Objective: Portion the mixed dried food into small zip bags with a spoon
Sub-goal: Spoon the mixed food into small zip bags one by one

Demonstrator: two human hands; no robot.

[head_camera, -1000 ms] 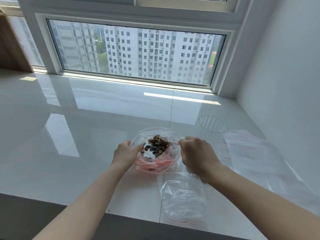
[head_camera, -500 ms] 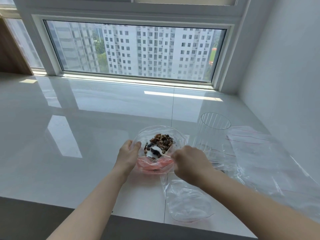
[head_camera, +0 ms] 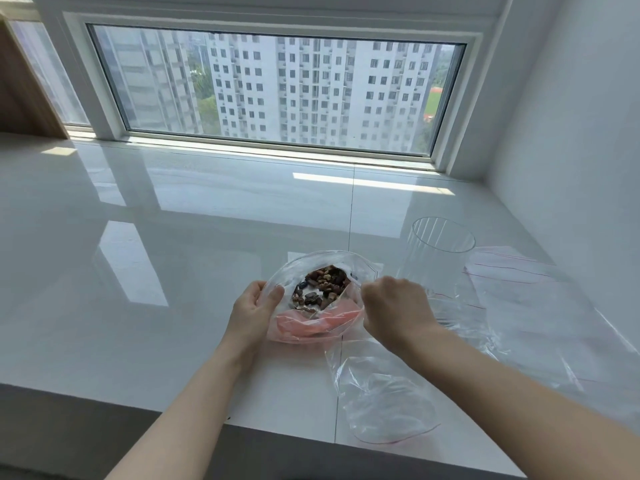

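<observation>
A clear bag [head_camera: 287, 271] with a pink base stands open on the white counter [head_camera: 173, 271]. It holds mixed dried food [head_camera: 322, 285], brown and dark pieces. My left hand [head_camera: 252, 306] grips the bag's left rim and holds the mouth open. At the bag's right rim, my right hand [head_camera: 394, 306] is curled in a fist around a white spoon [head_camera: 355, 280]. Only a sliver of the spoon shows, pointing into the food. An empty small zip bag [head_camera: 384, 396] lies flat in front, below my right wrist.
A clear ribbed plastic cup [head_camera: 440, 251] stands just right of the food bag. Several more empty zip bags [head_camera: 540, 306] with red seal lines lie along the right wall. The counter's front edge [head_camera: 173, 407] is near me; a window runs behind.
My right hand has dropped from above the food to the bag's right rim, carrying the spoon down into the bag. My left hand keeps its grip on the rim.
</observation>
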